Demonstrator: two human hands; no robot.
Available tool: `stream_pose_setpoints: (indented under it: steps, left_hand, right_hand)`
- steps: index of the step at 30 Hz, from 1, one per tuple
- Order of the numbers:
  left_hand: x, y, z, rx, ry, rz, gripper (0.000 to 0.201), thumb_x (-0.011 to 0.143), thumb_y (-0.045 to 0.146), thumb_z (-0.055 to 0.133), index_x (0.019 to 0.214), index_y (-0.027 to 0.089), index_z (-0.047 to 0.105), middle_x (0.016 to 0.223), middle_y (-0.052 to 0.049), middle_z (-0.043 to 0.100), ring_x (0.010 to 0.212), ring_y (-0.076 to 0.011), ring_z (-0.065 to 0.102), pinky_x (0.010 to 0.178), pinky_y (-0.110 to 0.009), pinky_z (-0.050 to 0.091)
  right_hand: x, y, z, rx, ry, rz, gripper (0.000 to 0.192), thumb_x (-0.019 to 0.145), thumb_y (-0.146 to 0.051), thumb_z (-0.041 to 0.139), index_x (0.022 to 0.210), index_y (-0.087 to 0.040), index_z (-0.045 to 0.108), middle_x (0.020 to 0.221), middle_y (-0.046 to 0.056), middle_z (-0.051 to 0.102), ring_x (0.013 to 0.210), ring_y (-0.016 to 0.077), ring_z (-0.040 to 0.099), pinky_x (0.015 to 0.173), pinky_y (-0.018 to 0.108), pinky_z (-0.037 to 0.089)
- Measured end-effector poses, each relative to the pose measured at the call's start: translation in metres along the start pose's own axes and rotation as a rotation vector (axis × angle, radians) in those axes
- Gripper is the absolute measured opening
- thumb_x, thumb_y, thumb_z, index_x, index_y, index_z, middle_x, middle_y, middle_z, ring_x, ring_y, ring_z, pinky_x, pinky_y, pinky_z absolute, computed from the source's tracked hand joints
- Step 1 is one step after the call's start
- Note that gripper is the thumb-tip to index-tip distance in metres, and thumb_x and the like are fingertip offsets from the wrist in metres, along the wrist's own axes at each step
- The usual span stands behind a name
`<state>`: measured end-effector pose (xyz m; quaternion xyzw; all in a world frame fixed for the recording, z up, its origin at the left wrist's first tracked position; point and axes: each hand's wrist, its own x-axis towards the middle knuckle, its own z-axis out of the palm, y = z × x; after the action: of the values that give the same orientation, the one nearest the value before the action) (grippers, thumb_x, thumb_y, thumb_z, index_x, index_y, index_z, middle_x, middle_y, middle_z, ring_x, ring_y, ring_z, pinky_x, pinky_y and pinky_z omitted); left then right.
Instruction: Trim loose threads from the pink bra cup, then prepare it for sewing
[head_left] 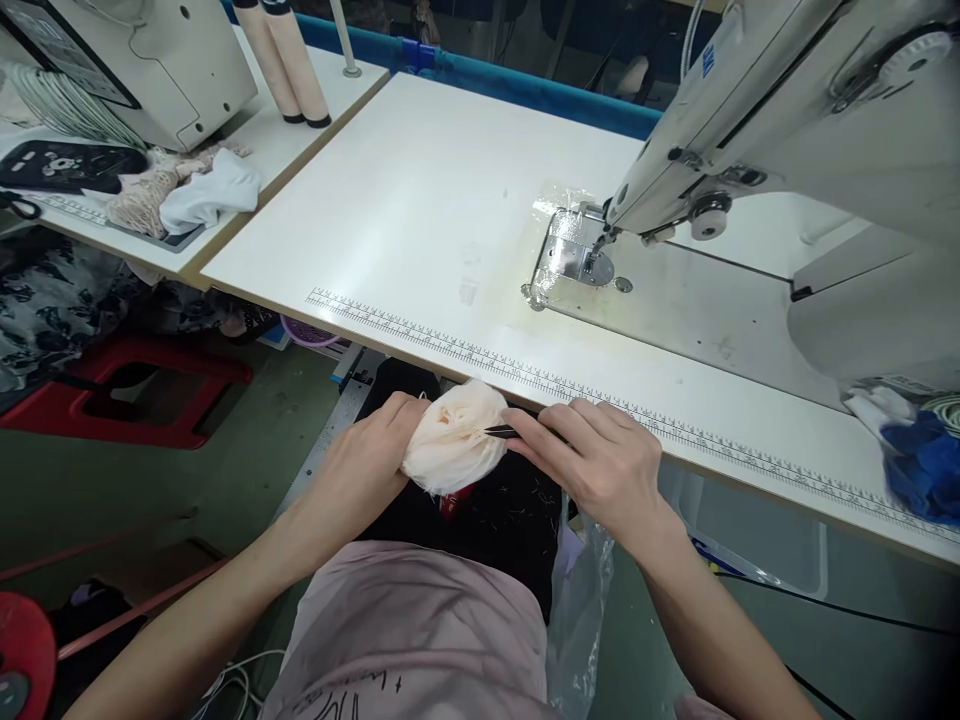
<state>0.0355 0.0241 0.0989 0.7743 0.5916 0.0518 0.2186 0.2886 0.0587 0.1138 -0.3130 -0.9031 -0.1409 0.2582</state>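
A rounded, bunched piece of cream fabric (456, 438) is held above my lap, just in front of the table edge. My left hand (382, 445) is closed on its left side, with the thumb and some fingertips hidden by the cloth. My right hand (596, 455) pinches slim black tweezers (502, 432), whose pointed tip touches the right part of the fabric. Folds and a small opening show in the middle of the cloth, and loose threads hang at its lower edge.
A sewing machine (720, 150) stands on the white table (375, 200), which has a printed ruler (465, 350) along its front. To the left are another machine (172, 70), thread cones (289, 60), white cloth (214, 190) and a red stool (150, 390). Blue fabric (926, 465) lies right.
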Motion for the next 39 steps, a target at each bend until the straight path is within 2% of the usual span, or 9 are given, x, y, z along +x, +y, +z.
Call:
stream_pose_setpoints:
  steps: [13, 21, 33, 36, 39]
  left_hand:
    - [0.0, 0.004, -0.003, -0.021, -0.026, -0.023, 0.043, 0.084, 0.005, 0.043, 0.12, 0.027, 0.048, 0.115, -0.002, 0.056, 0.088, -0.0177, 0.062, 0.058, -0.025, 0.036]
    - [-0.001, 0.004, -0.004, -0.031, -0.028, -0.025, 0.043, 0.083, 0.004, 0.043, 0.119, 0.027, 0.048, 0.114, -0.002, 0.055, 0.085, -0.0176, 0.061, 0.057, -0.026, 0.035]
    - [0.002, 0.008, -0.005, -0.023, -0.033, -0.015, 0.038, 0.085, 0.007, 0.043, 0.118, 0.025, 0.048, 0.112, -0.004, 0.055, 0.085, -0.0179, 0.061, 0.059, -0.026, 0.038]
    - [0.003, 0.007, -0.004, -0.041, -0.024, -0.008, 0.037, 0.084, 0.006, 0.042, 0.116, 0.025, 0.049, 0.111, -0.004, 0.055, 0.085, -0.0177, 0.06, 0.06, -0.026, 0.037]
    - [0.004, 0.006, -0.004, -0.058, -0.014, -0.028, 0.036, 0.084, 0.006, 0.041, 0.113, 0.025, 0.049, 0.11, -0.003, 0.055, 0.083, -0.0178, 0.06, 0.059, -0.025, 0.036]
  right_hand:
    - [0.003, -0.001, 0.001, 0.016, 0.016, -0.03, 0.016, 0.096, -0.031, 0.065, 0.11, -0.024, 0.065, 0.067, -0.003, 0.057, 0.059, 0.0123, 0.045, 0.054, 0.029, 0.03]
    - [0.001, -0.001, 0.001, 0.008, 0.019, -0.042, 0.019, 0.095, -0.031, 0.066, 0.11, -0.021, 0.066, 0.068, -0.003, 0.058, 0.06, 0.0118, 0.046, 0.054, 0.029, 0.031]
    - [0.0, 0.001, 0.003, 0.048, 0.045, -0.024, 0.012, 0.096, -0.031, 0.065, 0.106, -0.025, 0.067, 0.066, -0.003, 0.059, 0.057, 0.0107, 0.047, 0.054, 0.027, 0.032]
    - [-0.003, 0.001, 0.003, 0.089, 0.072, 0.012, 0.013, 0.095, -0.029, 0.066, 0.106, -0.023, 0.067, 0.065, -0.003, 0.059, 0.057, 0.0112, 0.048, 0.053, 0.027, 0.032]
    - [-0.008, 0.0, 0.001, 0.175, 0.128, 0.162, 0.021, 0.094, -0.023, 0.065, 0.115, -0.022, 0.065, 0.069, 0.0, 0.06, 0.061, 0.0136, 0.051, 0.055, 0.028, 0.035]
